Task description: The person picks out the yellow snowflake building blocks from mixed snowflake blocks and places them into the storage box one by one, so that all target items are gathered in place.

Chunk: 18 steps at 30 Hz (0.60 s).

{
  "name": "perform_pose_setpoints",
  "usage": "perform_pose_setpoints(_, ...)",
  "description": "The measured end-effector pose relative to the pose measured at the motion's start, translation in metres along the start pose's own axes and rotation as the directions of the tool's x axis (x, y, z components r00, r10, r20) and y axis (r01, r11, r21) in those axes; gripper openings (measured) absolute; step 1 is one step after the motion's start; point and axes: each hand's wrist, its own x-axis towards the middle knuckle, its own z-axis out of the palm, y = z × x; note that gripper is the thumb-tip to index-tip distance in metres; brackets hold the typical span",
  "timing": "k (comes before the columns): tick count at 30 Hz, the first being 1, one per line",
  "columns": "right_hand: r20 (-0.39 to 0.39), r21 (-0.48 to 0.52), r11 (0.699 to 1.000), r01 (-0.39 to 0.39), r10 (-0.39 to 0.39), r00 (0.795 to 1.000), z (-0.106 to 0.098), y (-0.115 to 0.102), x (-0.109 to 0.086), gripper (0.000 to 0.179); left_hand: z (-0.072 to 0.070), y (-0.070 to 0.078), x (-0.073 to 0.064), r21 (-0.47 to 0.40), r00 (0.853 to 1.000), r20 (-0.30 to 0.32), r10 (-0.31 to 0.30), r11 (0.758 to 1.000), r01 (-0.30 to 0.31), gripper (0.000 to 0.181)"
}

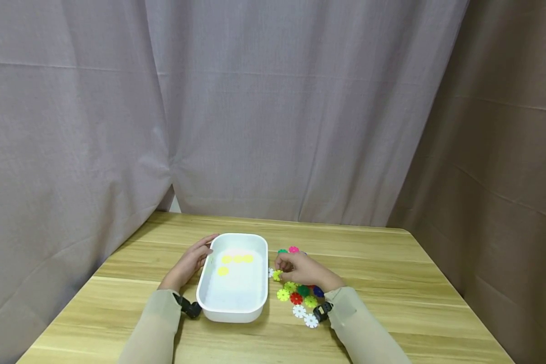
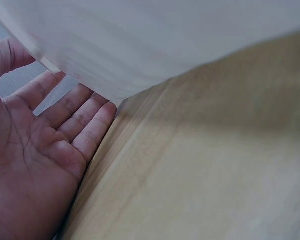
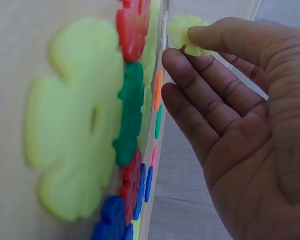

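A white plastic tub (image 1: 231, 304) stands on the table with several yellow flower-shaped discs (image 1: 223, 271) on its floor. My left hand (image 1: 192, 261) holds the tub's left side, thumb at the rim and fingers along the outer wall; in the left wrist view the palm (image 2: 35, 155) faces the tub. To the right of the tub, my right hand (image 1: 302, 269) pinches a yellow-green notched disc (image 3: 179, 34) between thumb and forefinger. The other fingers (image 3: 190, 112) stay extended below it. Under and around this hand lie loose discs in several colours.
Near the right wrist are white discs (image 1: 311, 320), a red disc (image 1: 296, 299) and yellow-green discs (image 1: 283, 294). A pink disc (image 1: 293, 249) lies farther back. The wooden table (image 1: 391, 303) is bounded by a grey curtain (image 1: 277, 126) behind and a brownish one (image 1: 491, 151) at right.
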Motion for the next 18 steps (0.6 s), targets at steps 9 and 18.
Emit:
perform_pose_setpoints(9,0.005,0.011,1.0,0.013,-0.013,1.0,-0.0007,-0.0007,-0.0001,0.016,-0.0002,-0.0002,0.0002,0.001,1.0,0.002,-0.001,1.0,0.001,0.057)
perform_pose_setpoints(18,0.017,0.012,1.0,0.014,-0.014,1.0,0.0004,0.0003,0.0002,0.017,-0.0002,0.0001,0.0,0.001,1.0,0.002,0.0,1.0,0.0,0.056)
